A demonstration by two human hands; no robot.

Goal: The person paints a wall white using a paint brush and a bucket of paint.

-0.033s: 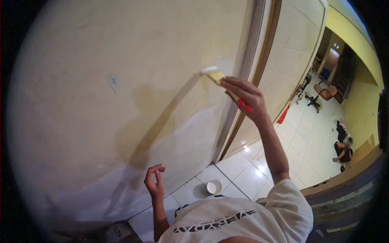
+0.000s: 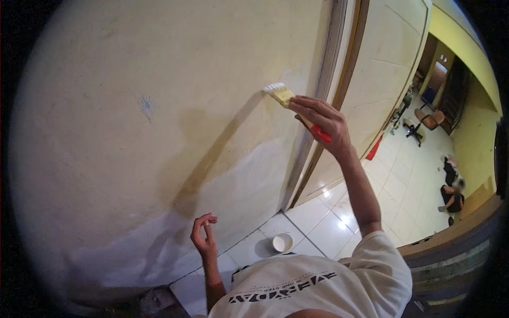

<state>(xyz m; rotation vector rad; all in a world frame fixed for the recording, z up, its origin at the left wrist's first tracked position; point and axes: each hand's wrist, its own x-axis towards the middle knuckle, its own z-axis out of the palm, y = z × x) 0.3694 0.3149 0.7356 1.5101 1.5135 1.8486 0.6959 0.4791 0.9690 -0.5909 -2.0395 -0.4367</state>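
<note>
My right hand [image 2: 324, 123] grips a paintbrush [image 2: 282, 95] with a pale yellow ferrule and a red handle end. The white-tipped bristles press against the cream wall [image 2: 159, 63] near the door frame and fan out a little. Lower down, the wall carries a whiter coat with an uneven upper edge. My left hand [image 2: 204, 236] hangs empty in front of that whiter area, its fingers loosely bent toward the thumb. A small white tub [image 2: 282, 243] with white contents stands on the floor below, between my two arms.
A wooden door frame [image 2: 328, 69] and a cream door [image 2: 389, 63] rise right of the brush. Beyond them, a swivel chair [image 2: 428, 119] stands on white floor tiles [image 2: 395, 183], and a person [image 2: 453, 199] sits on the floor. A dark object [image 2: 156, 299] lies at the wall's foot.
The brush's bristles are more splayed and sit slightly higher on the wall. The view has shifted a little; my left hand keeps its pose.
</note>
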